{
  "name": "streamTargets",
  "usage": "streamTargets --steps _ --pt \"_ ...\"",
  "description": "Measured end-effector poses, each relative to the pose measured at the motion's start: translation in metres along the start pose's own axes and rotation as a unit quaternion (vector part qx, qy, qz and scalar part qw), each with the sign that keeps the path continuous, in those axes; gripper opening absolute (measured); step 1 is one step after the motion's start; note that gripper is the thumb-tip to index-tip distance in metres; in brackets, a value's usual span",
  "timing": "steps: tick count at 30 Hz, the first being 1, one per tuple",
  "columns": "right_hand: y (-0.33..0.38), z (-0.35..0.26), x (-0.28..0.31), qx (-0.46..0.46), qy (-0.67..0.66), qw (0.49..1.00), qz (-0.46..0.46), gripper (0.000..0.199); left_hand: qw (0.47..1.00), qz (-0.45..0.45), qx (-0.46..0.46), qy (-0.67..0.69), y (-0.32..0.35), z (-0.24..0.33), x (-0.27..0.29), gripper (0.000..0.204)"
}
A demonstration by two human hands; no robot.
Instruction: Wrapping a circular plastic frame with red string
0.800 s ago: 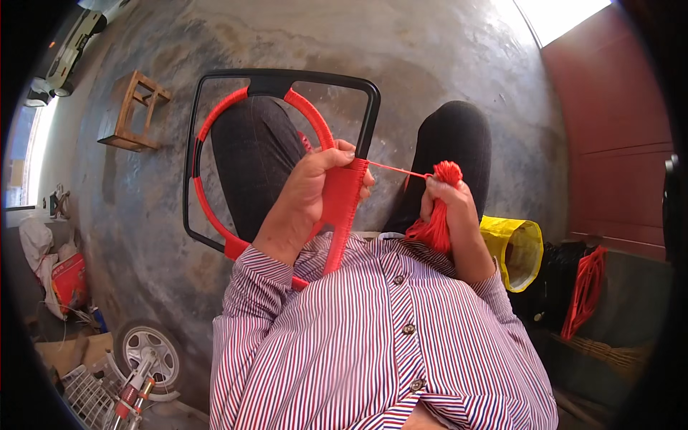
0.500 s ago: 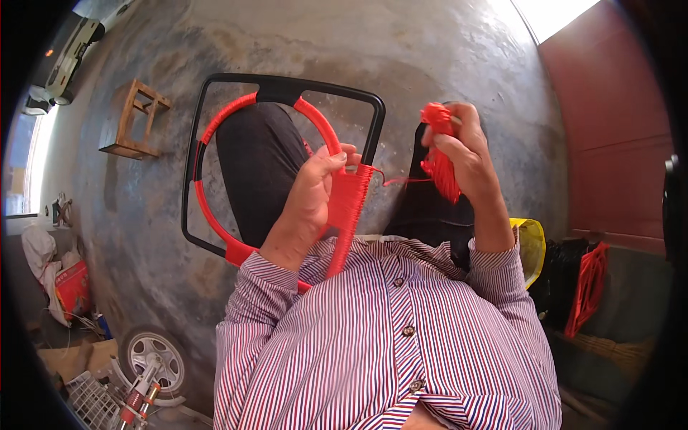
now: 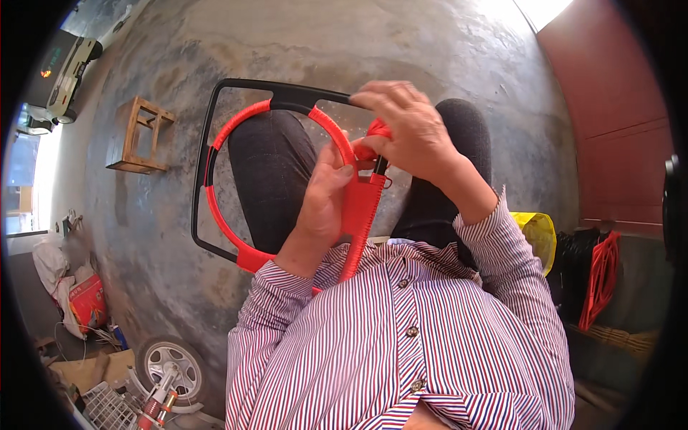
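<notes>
A black metal frame (image 3: 206, 143) with rounded corners stands above my lap, a ring (image 3: 332, 129) wrapped in red cord inside it. Red cord also covers the panel (image 3: 358, 208) between the ring and the frame's right bar in tight, close turns. My left hand (image 3: 324, 190) is closed round the ring's right side, its thumb in front. At the bar's bare upper part, my right hand (image 3: 412, 132) pinches a bundle of red cord (image 3: 376, 132) near its thumb, upper fingers stretched over the frame. Part of the bundle is hidden behind the hands. A small loop of cord hangs beside the bar.
A wooden stool (image 3: 136, 140) stands on the concrete floor at far left. Near left are a wheel (image 3: 172, 365), a wire rack (image 3: 111, 410) and bags (image 3: 87, 301). Right of me sit a yellow bag (image 3: 536, 240) and a hank of red cord (image 3: 600, 283), by a red door (image 3: 609, 122).
My right hand has moved left with the cord bundle, from over my right knee to the frame's right bar. The frame has shifted slightly right; my left hand stays on the ring.
</notes>
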State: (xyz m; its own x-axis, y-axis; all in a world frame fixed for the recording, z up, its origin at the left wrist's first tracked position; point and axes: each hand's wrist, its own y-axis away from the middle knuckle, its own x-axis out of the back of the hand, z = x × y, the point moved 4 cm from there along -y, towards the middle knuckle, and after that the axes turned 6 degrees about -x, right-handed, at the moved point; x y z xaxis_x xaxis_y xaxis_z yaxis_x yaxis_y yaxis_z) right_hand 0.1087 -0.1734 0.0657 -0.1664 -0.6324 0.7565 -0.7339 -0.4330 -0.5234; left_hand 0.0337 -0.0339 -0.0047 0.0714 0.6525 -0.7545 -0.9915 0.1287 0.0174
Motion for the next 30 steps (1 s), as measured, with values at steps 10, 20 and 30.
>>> streamTargets --steps 10,20,30 --pt "0.074 0.027 0.006 -0.123 -0.056 0.991 -0.002 0.033 0.993 0.022 0.106 0.044 -0.005 -0.009 0.009 0.052" --pt "0.079 0.040 -0.009 -0.253 -0.281 0.926 -0.015 0.031 0.984 0.076 0.160 0.028 -0.003 -0.017 0.018 0.046" --pt "0.095 0.041 0.031 -0.199 -0.803 0.562 -0.022 0.038 0.973 0.098 0.199 -0.066 0.000 -0.014 0.014 0.019"
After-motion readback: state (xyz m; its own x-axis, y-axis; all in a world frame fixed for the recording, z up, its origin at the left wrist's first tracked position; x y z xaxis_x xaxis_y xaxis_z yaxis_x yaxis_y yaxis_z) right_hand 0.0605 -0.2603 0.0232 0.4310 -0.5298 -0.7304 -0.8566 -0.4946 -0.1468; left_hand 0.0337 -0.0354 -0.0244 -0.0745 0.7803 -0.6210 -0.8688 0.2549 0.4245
